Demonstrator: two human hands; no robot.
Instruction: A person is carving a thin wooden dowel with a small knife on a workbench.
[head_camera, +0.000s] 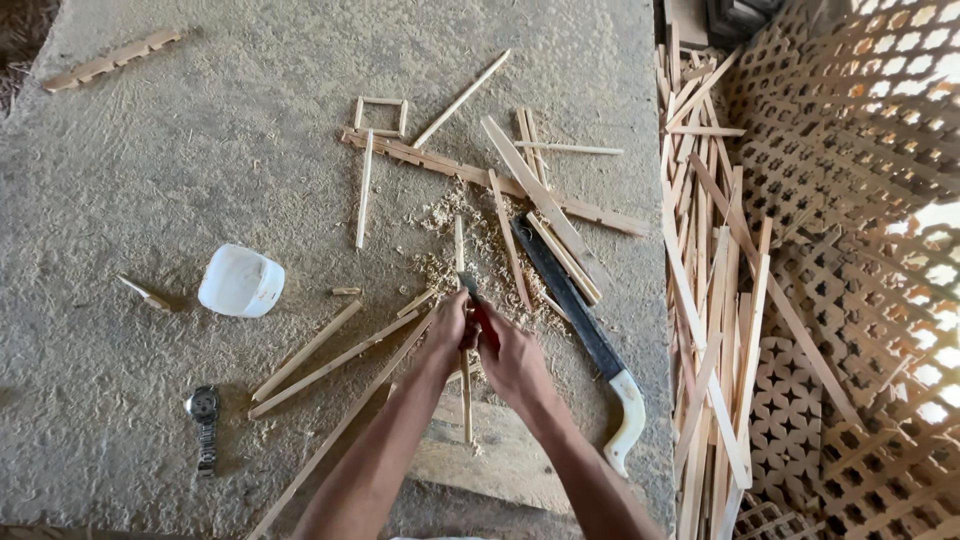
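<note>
Both hands are working a thin wooden strip (461, 262) lying on the concrete floor (150, 170) amid shavings (440, 270); left hand (449, 327) is pinching it, right hand (512, 360) is gripping a red-handled blade (480, 312); strip appears light, stiff, snappable; best held near mid-length.

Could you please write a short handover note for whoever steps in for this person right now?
Left hand: steadies a thin wooden stick lying on the concrete slab.
Right hand: grips a red-handled chisel, blade against the stick.
Nearby: handsaw to the right, shavings ahead, white cup and wristwatch to the left.
Done: shavings show some cutting; a small stick frame lies farther up.
Left: loose sticks lie uncut; more are stacked at the right.
</note>
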